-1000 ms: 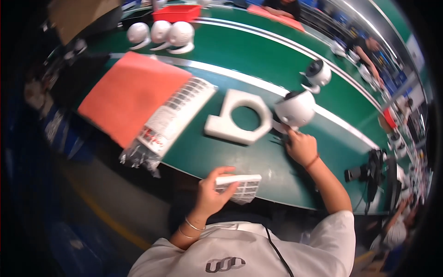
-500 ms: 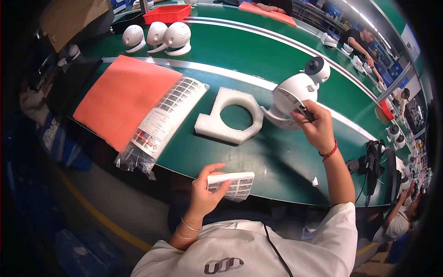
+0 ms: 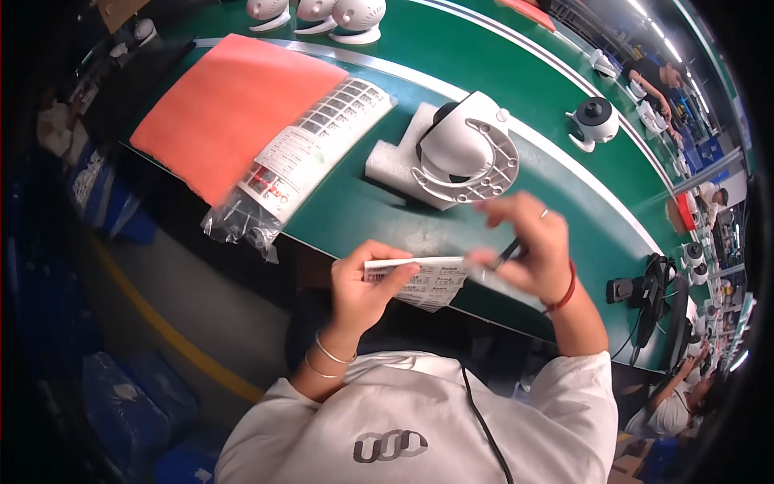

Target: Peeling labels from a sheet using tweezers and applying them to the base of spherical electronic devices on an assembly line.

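My left hand (image 3: 363, 290) grips a stack of white label sheets (image 3: 427, 282) near the bench's front edge, thumb on the printed face. Close to the stack's right end is my right hand (image 3: 528, 246), slightly blurred, with a slim dark tool (image 3: 507, 252) between its fingers; its exact kind is unclear. Beyond the hands, a white dome-shaped camera (image 3: 459, 149) lies tipped on a white foam block (image 3: 395, 165), the ribbed underside of its round base turned toward me. The foam's ring opening is hidden beneath it.
An orange-red sheet (image 3: 238, 113) and a bagged pack of printed labels (image 3: 322, 149) lie left on the bench. Several white cameras (image 3: 359, 16) stand on the green belt, one (image 3: 595, 121) at right. Black cables and adapters (image 3: 645, 290) lie right. Co-workers (image 3: 657, 85) sit beyond.
My right hand has let go of the white camera, now resting on the foam block, and has come down toward the label sheets. The left hand still holds the stack. The view has shifted.
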The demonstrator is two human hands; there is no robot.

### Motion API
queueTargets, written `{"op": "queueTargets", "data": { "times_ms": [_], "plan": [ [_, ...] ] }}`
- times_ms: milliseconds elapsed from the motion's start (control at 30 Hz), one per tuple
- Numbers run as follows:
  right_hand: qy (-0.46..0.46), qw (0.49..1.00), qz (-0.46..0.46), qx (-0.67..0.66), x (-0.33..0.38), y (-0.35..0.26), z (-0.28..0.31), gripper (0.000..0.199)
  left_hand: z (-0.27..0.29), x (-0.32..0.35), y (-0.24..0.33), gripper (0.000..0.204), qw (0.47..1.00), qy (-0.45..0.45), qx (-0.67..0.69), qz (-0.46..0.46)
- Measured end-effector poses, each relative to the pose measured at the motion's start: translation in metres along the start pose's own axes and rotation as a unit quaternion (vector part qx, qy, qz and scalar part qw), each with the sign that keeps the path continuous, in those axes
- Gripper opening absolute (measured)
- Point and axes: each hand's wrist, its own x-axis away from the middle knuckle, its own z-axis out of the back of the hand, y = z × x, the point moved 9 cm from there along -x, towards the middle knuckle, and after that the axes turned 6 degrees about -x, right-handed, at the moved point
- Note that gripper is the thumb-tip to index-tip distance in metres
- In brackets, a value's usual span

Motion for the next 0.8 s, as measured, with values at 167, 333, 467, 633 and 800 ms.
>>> {"op": "queueTargets", "data": {
  "times_ms": [167, 333, 467, 633, 800],
  "plan": [
    [-0.042, 0.999, 0.004, -0.026, 0.022, -0.018, -0.032, 0.038, -0.001, -0.001, -0.007, 0.022, 0.999, 0.007, 0.031, 0.010],
    [-0.030, 0.998, -0.019, -0.051, 0.031, -0.009, -0.032, 0.023, -0.010, 0.000, -0.007, 0.026, 0.994, -0.037, 0.105, 0.005],
    [-0.025, 0.990, -0.087, -0.105, 0.037, 0.007, -0.028, 0.012, -0.018, -0.001, -0.014, 0.053, 0.981, -0.096, 0.160, 0.052],
    [-0.050, 0.982, -0.123, -0.131, 0.043, 0.017, -0.034, 0.009, -0.016, -0.001, -0.013, 0.034, 0.981, -0.133, 0.144, 0.016],
    [-0.003, 0.987, -0.128, -0.095, 0.052, 0.035, -0.031, 0.003, -0.013, 0.000, -0.016, 0.012, 0.994, -0.080, 0.075, 0.025]
  ]
}}
